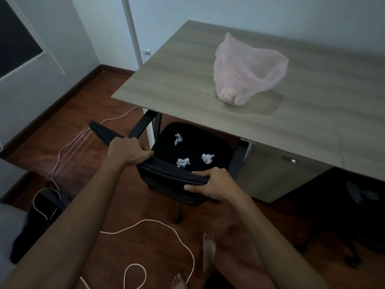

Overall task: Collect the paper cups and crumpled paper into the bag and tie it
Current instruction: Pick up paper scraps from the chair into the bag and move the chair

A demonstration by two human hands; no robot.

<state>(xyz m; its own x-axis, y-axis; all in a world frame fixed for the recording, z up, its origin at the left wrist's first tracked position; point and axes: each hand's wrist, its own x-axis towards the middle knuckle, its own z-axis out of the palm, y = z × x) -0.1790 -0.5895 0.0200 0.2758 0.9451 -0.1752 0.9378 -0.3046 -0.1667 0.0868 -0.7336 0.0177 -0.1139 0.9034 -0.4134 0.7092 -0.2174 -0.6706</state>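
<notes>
Head view, wooden desk bearing pink bag, red-brown floor, both hands' fingers clamped on chair back

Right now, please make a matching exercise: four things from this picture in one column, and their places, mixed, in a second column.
Things
1. pink bag
2. crumpled papers
3. white cord
4. left hand

Places
A. on the wooden floor
B. on the black chair seat
C. on the desk top
D. gripping the top edge of the chair back

Pairs: 1-C, 2-B, 3-A, 4-D
</notes>
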